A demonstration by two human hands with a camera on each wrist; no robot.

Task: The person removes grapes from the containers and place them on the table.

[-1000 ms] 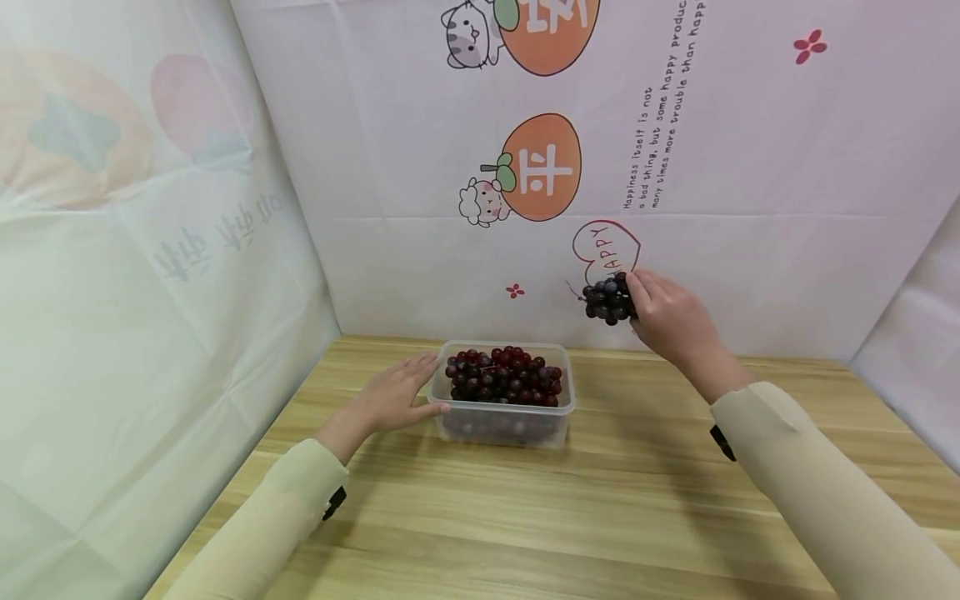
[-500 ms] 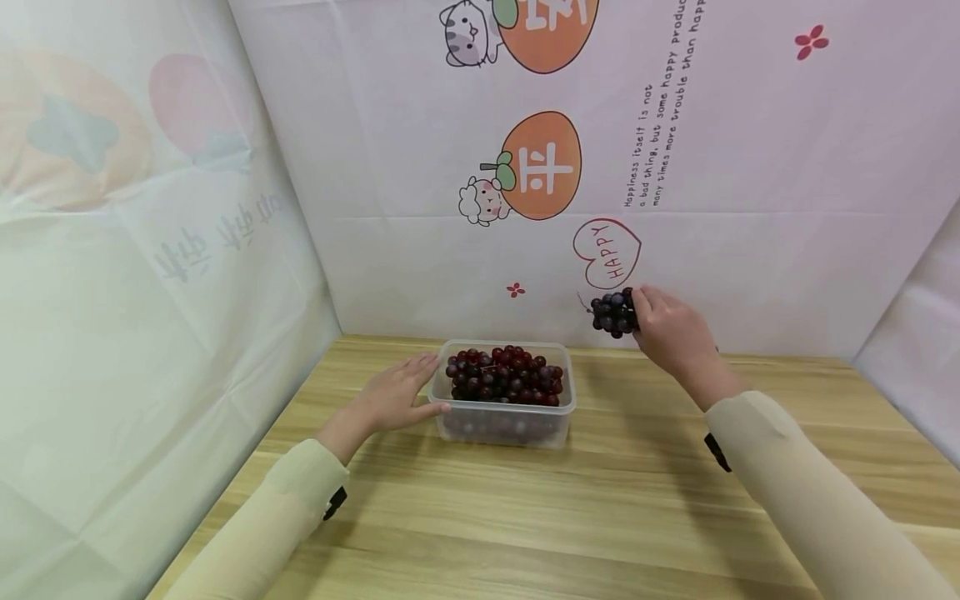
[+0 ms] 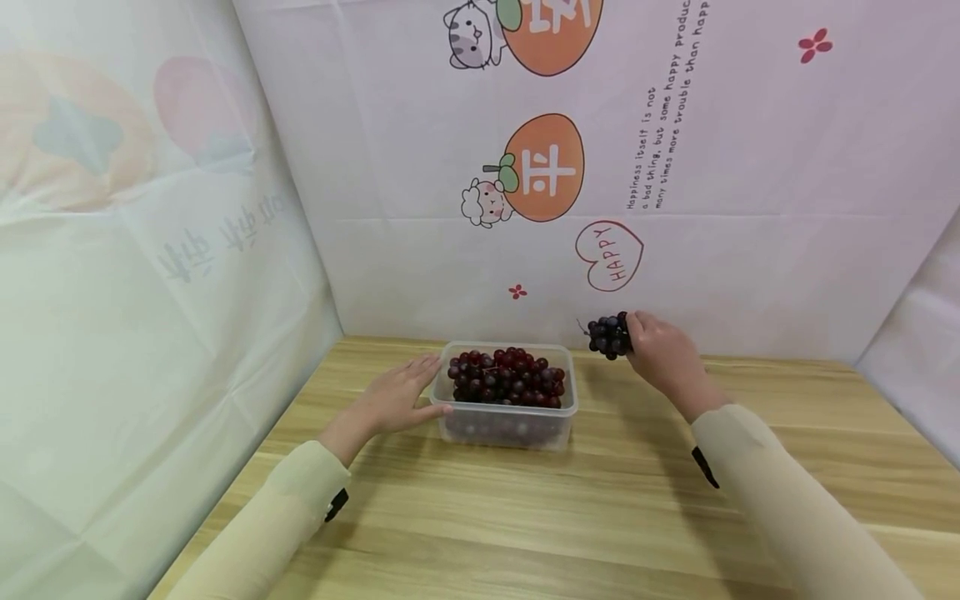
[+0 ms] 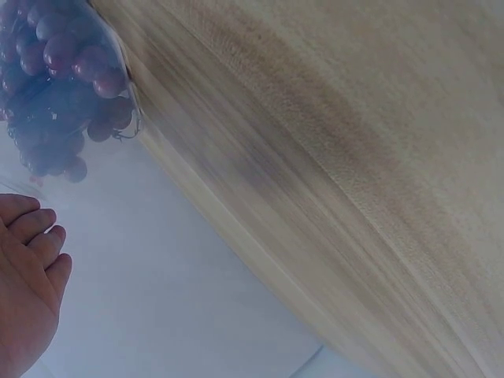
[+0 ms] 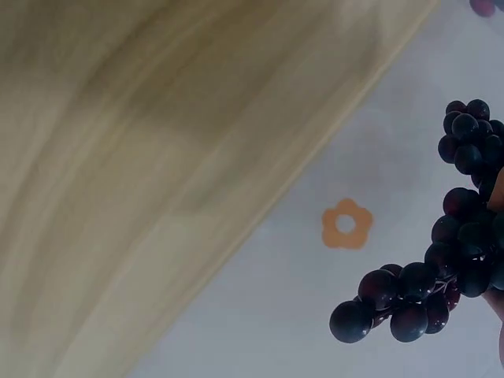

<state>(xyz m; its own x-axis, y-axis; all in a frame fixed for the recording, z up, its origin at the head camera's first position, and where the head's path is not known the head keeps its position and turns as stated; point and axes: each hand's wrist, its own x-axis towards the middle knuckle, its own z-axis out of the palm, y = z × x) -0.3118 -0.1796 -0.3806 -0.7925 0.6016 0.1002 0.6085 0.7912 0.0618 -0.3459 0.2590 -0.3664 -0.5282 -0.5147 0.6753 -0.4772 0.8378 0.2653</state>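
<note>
My right hand (image 3: 666, 360) grips a bunch of dark grapes (image 3: 609, 337) above the back of the table, right of the box. In the right wrist view the bunch (image 5: 465, 236) spreads across the right side, with only a sliver of the hand in sight. A clear plastic box (image 3: 501, 427) stands near the back edge, filled with reddish-purple grapes (image 3: 513, 379). My left hand (image 3: 393, 398) rests against the box's left end, its fingers extended. The left wrist view has the left hand (image 4: 30, 283) below the grapes (image 4: 59, 71) seen through the box wall.
A wooden table (image 3: 480, 525) lies under both arms. Behind it hangs a white printed cloth (image 3: 420, 275), close to the box and the held bunch. Another white cloth (image 3: 150, 350) closes off the left side.
My right hand has lowered the bunch of grapes from in front of the printed heart toward the table. The left hand and the box have stayed in place.
</note>
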